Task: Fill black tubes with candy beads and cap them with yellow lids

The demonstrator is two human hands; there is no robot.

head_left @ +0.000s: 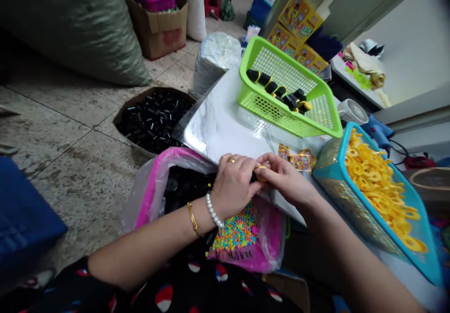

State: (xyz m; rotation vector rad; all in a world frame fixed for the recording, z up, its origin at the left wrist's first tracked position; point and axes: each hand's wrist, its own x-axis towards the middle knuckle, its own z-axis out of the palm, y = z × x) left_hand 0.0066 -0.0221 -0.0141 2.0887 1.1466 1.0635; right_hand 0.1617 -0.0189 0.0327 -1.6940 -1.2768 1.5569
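Note:
My left hand and my right hand meet above a white marble-patterned board. Between them they hold a small black cylinder with a yellow ring, the right fingers pinching the ring. A green plastic basket on the board holds several black cylinders with yellow rings. To the right of my right hand, a turquoise basket is heaped with loose yellow rings. Small printed cards lie just beyond my right hand.
Below my hands, a pink-edged plastic bag holds black pieces, and a pink bag holds coloured beads. A round container of black tubes sits on the tiled floor. Large sacks, cardboard boxes and a small white fan stand around.

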